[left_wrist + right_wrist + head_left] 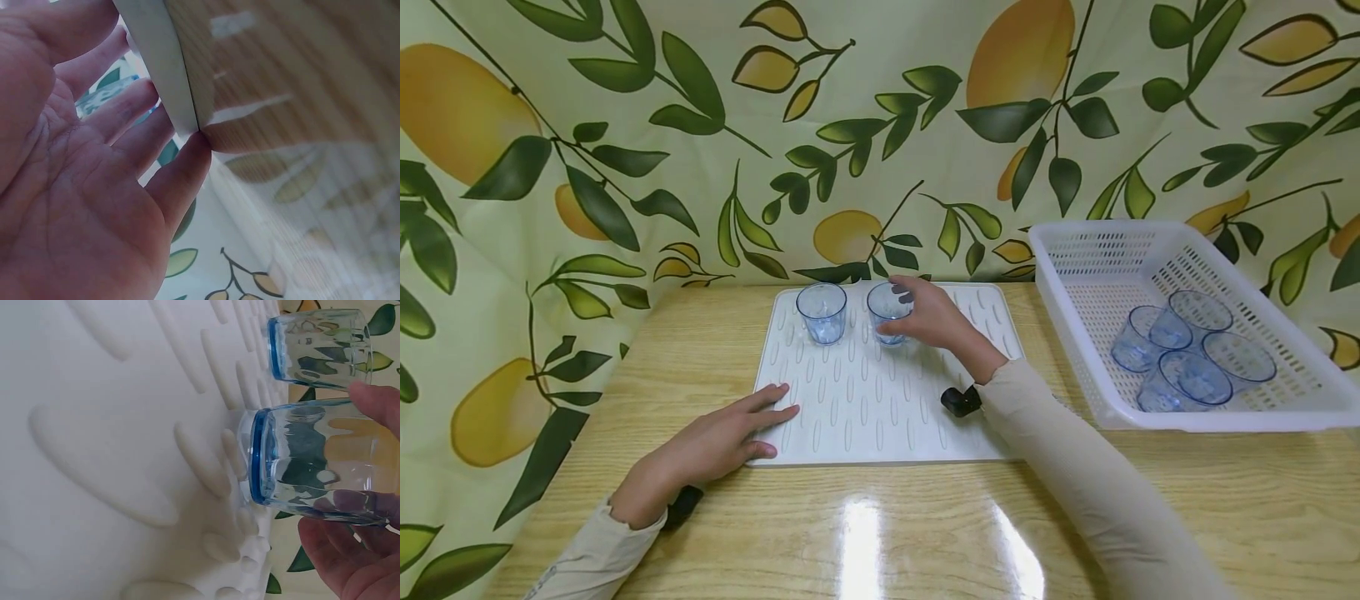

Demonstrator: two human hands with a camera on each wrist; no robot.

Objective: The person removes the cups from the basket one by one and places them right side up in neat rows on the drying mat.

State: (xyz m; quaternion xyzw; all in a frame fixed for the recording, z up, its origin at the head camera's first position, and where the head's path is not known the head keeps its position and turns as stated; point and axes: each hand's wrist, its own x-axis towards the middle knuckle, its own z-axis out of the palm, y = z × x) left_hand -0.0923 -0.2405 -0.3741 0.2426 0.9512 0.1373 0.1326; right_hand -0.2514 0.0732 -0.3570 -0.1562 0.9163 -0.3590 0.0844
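My right hand point(928, 312) holds a clear bluish drinking glass point(312, 459) near its top, thumb on one side and fingers round the other. That glass stands upright, its blue base right at the white ribbed drying mat point(865, 417). To its left, a matching glass point(822, 317) stands upright on the mat's back part. My left hand point(718, 442) lies at the mat's front left corner with its fingers spread and fairly straight. From the left wrist view, the fingers point(181, 181) reach along the mat's edge point(165, 69).
A white plastic basket point(1078, 350) stands to the right of the mat, with several similar bluish glasses point(1195, 379) inside. The wooden table point(917, 529) meets a fabric backdrop point(880, 125) printed with lemons and leaves. My right forearm crosses the mat's right edge.
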